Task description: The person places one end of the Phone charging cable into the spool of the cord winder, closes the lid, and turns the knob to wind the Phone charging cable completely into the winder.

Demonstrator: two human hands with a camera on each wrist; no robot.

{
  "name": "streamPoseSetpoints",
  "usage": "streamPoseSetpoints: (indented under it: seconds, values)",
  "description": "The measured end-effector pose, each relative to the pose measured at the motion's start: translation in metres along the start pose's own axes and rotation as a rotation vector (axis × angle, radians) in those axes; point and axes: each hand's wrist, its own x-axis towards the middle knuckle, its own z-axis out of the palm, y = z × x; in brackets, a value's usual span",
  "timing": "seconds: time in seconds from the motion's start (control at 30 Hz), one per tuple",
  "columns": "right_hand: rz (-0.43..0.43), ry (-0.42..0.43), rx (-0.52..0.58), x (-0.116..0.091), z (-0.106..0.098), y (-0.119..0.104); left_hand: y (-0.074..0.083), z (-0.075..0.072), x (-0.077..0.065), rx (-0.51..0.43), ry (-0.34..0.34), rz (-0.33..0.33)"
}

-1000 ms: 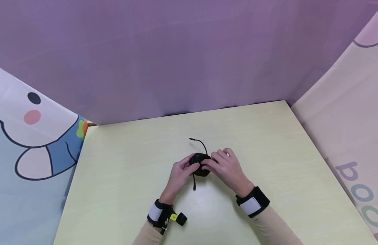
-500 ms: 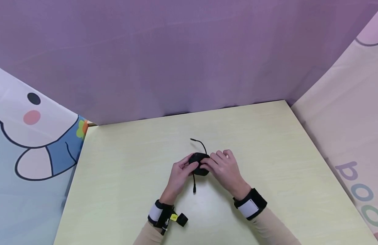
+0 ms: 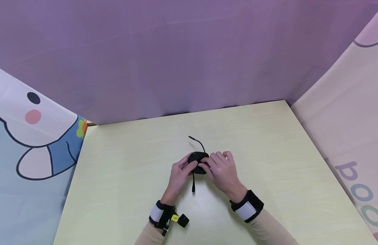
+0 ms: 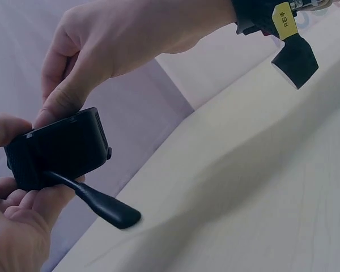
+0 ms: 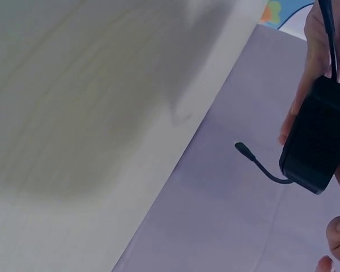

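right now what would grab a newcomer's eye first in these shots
Probably the small black device gripped between the left hand and right hand at the middle of the pale yellow table. Two short black leads stick out of it, one toward the purple backdrop, one toward the person. A cartoon-print curtain hangs left.

Pale yellow-green table with a faint wood grain fills the lower half of the head view, its far edge meeting a plain purple backdrop. On the left hangs a cartoon curtain: white character, black dot eye, pink cheek, blue collar, and what may be a small orange flower near the table corner. On the right a cream panel carries pastel letters, cut off by the frame edge, unreadable.
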Motion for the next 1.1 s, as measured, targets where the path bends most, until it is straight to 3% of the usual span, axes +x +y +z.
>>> streamPoseSetpoints:
  seconds: [0.23, 0.9, 1.1]
  values:
    - [0.035, -0.035, -0.014, 0.0, 0.0, -0.004, -0.002, 0.002, 0.0, -0.034, 0.017, 0.009]
    - [0.099, -0.016, -0.05, 0.003, 0.002, -0.012, -0.007, 0.006, -0.002, -0.047, 0.027, 0.061]
    - [0.13, 0.0, 0.002, 0.001, 0.005, -0.013, -0.007, 0.009, -0.003, -0.041, 0.037, 0.079]
